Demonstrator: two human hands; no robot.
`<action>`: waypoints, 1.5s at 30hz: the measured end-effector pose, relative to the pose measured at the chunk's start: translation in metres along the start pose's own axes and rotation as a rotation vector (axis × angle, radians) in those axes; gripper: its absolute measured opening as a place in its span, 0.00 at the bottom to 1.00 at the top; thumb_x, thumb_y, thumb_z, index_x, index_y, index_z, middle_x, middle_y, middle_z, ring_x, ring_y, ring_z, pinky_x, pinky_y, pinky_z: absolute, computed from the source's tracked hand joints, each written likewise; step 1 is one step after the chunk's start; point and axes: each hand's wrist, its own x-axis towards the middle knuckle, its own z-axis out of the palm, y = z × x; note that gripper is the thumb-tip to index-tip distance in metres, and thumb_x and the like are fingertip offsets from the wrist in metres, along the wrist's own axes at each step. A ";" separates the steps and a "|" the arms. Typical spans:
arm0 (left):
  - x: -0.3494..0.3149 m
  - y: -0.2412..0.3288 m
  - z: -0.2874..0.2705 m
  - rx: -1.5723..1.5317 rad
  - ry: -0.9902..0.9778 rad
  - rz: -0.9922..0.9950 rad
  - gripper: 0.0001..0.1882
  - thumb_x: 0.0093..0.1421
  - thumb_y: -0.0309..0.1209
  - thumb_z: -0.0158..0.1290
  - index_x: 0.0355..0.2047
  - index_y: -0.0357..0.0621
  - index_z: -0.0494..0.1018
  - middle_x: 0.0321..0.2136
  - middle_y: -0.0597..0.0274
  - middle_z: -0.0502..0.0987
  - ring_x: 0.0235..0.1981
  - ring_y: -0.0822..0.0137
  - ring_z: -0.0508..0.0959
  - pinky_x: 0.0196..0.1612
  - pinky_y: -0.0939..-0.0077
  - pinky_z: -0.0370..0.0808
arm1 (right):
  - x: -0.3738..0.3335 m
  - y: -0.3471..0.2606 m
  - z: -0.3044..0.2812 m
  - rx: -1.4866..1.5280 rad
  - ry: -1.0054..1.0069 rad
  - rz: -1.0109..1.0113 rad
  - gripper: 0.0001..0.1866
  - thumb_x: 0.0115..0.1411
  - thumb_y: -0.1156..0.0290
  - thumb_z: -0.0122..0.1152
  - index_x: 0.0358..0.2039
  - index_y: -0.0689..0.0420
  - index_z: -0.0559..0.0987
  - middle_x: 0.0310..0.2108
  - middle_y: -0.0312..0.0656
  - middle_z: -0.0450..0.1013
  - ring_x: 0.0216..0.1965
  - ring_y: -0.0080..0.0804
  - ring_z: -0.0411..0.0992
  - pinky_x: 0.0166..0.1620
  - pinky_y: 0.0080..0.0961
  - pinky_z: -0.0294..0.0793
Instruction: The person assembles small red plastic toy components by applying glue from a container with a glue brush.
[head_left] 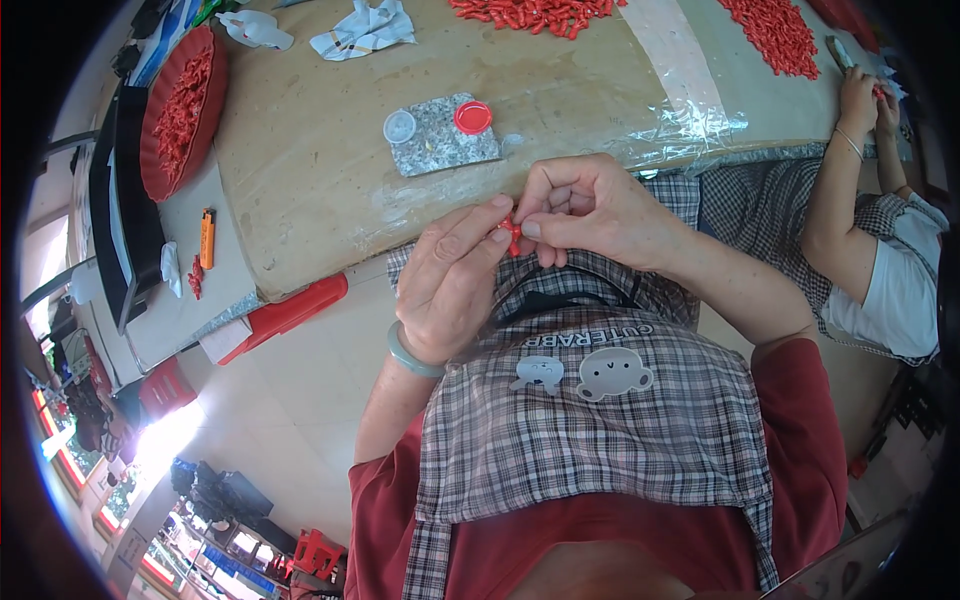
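Observation:
Just off the table's front edge, a small glossy red figure-like piece [514,240] is pinched between my two hands. My left hand [452,272] grips it with thumb and fingertips. From the other side, the thumb and forefinger of my right hand [580,212] close on its upper part, and the fingers partly hide it. Beyond my hands lies a speckled grey stone slab [440,140]. It carries a shallow red round dish or cap [473,117] and a whitish translucent one [399,127].
A red bowl [218,100] of similar pieces stands at left, near an orange cutter or lighter [207,238]. Red piles [540,14] [772,38] lie at the back. A white bottle [254,30] and cloth [364,30] are far left. A co-worker's hands [858,100] are at right.

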 end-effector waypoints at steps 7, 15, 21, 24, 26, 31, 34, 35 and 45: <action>0.001 -0.001 -0.002 0.034 -0.054 0.043 0.12 0.44 0.12 0.60 0.32 0.28 0.77 0.40 0.45 0.81 0.38 0.53 0.82 0.38 0.68 0.82 | -0.003 0.006 0.001 -0.243 0.049 -0.081 0.02 0.62 0.79 0.60 0.32 0.62 0.75 0.27 0.38 0.77 0.25 0.18 0.74 0.30 0.15 0.75; -0.001 -0.003 -0.002 0.035 -0.074 0.057 0.11 0.44 0.12 0.60 0.31 0.28 0.76 0.39 0.44 0.81 0.36 0.53 0.82 0.36 0.68 0.82 | -0.003 0.008 0.003 -0.130 0.054 0.022 0.04 0.62 0.77 0.60 0.30 0.62 0.76 0.26 0.39 0.77 0.23 0.18 0.74 0.26 0.14 0.73; 0.000 -0.001 -0.005 0.045 -0.118 0.065 0.11 0.44 0.13 0.59 0.31 0.28 0.76 0.38 0.44 0.81 0.35 0.52 0.81 0.35 0.68 0.82 | -0.002 0.017 0.003 0.108 0.063 0.158 0.05 0.63 0.74 0.60 0.30 0.61 0.76 0.26 0.40 0.77 0.22 0.18 0.73 0.24 0.13 0.71; 0.000 0.001 -0.006 0.011 -0.146 0.000 0.11 0.50 0.11 0.60 0.34 0.31 0.74 0.38 0.44 0.81 0.38 0.51 0.82 0.39 0.67 0.82 | -0.003 0.015 0.004 -0.008 0.060 0.100 0.05 0.62 0.76 0.60 0.30 0.61 0.76 0.26 0.39 0.77 0.23 0.18 0.73 0.25 0.13 0.72; -0.001 0.000 -0.004 0.011 -0.102 0.026 0.12 0.44 0.12 0.59 0.31 0.28 0.76 0.37 0.44 0.81 0.35 0.52 0.82 0.35 0.68 0.82 | -0.004 0.020 0.006 -0.131 0.073 -0.057 0.04 0.61 0.78 0.61 0.30 0.62 0.75 0.26 0.37 0.75 0.25 0.16 0.73 0.27 0.14 0.72; 0.000 0.000 -0.003 -0.001 -0.098 0.017 0.11 0.44 0.12 0.60 0.31 0.28 0.76 0.37 0.44 0.81 0.35 0.52 0.82 0.36 0.67 0.82 | -0.004 0.024 0.006 -0.364 0.154 -0.239 0.06 0.56 0.77 0.64 0.27 0.63 0.75 0.21 0.35 0.75 0.24 0.15 0.72 0.28 0.15 0.74; -0.001 0.000 -0.003 0.001 -0.103 0.011 0.11 0.44 0.12 0.60 0.31 0.28 0.76 0.37 0.44 0.81 0.35 0.52 0.82 0.36 0.67 0.82 | -0.003 0.023 0.008 -0.376 0.164 -0.248 0.06 0.56 0.77 0.64 0.27 0.63 0.75 0.21 0.35 0.74 0.23 0.15 0.71 0.28 0.15 0.74; -0.001 0.000 -0.003 0.007 -0.104 0.006 0.11 0.44 0.12 0.60 0.31 0.28 0.76 0.37 0.44 0.81 0.35 0.52 0.82 0.36 0.68 0.82 | -0.003 0.023 0.008 -0.367 0.168 -0.250 0.06 0.56 0.77 0.64 0.27 0.63 0.75 0.20 0.35 0.74 0.23 0.15 0.71 0.28 0.15 0.74; -0.001 0.003 -0.006 0.011 -0.150 -0.039 0.13 0.50 0.10 0.59 0.36 0.32 0.75 0.38 0.45 0.81 0.39 0.52 0.82 0.39 0.67 0.82 | -0.001 0.027 0.008 -0.318 0.173 -0.225 0.06 0.56 0.77 0.64 0.27 0.63 0.76 0.20 0.34 0.74 0.23 0.15 0.71 0.28 0.15 0.73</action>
